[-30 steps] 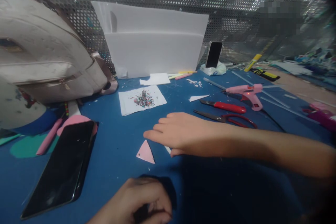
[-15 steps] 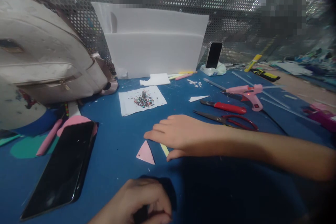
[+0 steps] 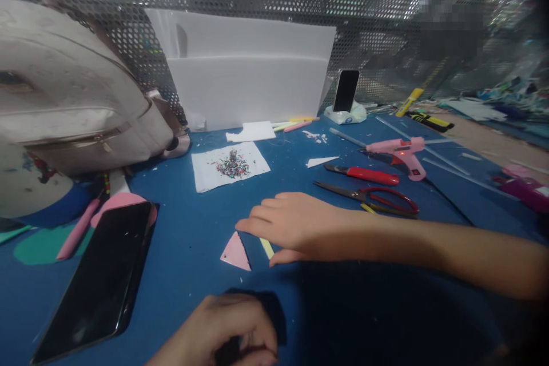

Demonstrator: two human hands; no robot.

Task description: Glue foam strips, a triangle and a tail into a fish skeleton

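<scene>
My right hand (image 3: 295,226) reaches in from the right and lies flat on the blue table (image 3: 189,223), fingers stretched out and pointing left. A thin yellow strip (image 3: 266,248) pokes out from under it beside the thumb. A pink triangle (image 3: 235,253) lies just left of the fingertips, not touched. At the bottom edge my left hand (image 3: 227,329) is curled shut on a dark flat piece (image 3: 270,306) that rests on the table.
A black phone (image 3: 98,280) lies at the left on pink foam. Red scissors (image 3: 373,197), a red cutter (image 3: 364,174) and a pink glue gun (image 3: 398,151) lie behind my right arm. Glitter paper (image 3: 229,164), a white bag (image 3: 72,103) and white boards (image 3: 249,74) stand further back.
My right hand has slid slightly back toward me, and more of the yellow strip now shows beside the thumb. The left hand has stayed shut in place.
</scene>
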